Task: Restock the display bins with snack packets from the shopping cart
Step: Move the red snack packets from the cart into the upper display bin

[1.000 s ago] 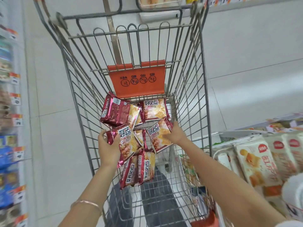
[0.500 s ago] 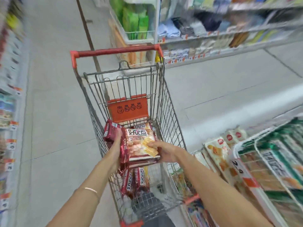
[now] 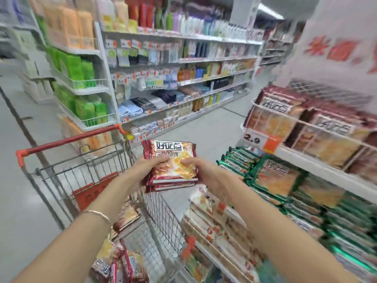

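Currently left hand [image 3: 150, 167] and right hand [image 3: 205, 172] are pinching the snack packet stack [image 3: 170, 154] between curled fingers [image 3: 188, 161] over the cart's [image 3: 67, 138] right edge, so slick lower packets are probably risking slipping out mid-carry.

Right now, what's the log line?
left hand: grips packet stack | right hand: grips same stack | stack: above shopping cart | loose packets: in cart | display bin: right

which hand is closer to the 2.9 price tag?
Right. The right hand grips the packet stack on the side toward the price tag; the left hand grips its far side.
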